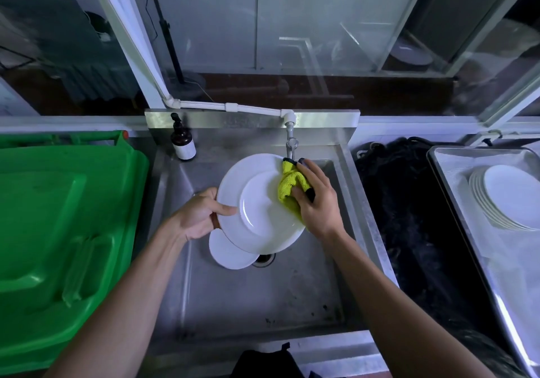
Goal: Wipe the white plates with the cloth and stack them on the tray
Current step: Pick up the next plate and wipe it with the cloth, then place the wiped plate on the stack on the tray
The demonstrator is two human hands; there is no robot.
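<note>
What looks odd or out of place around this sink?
Little stands out. A second white plate lies in the sink, partly covering the drain, under the plate being wiped. Dark specks mark the sink floor near its front edge.

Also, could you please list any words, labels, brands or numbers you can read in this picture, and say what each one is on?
No text here can be read.
Brown pump bottle at the sink's back left corner: it has a pale label, but any print on it is too small and blurred to make out.
Green bin lid, white plates and tray: no writing visible.
</note>
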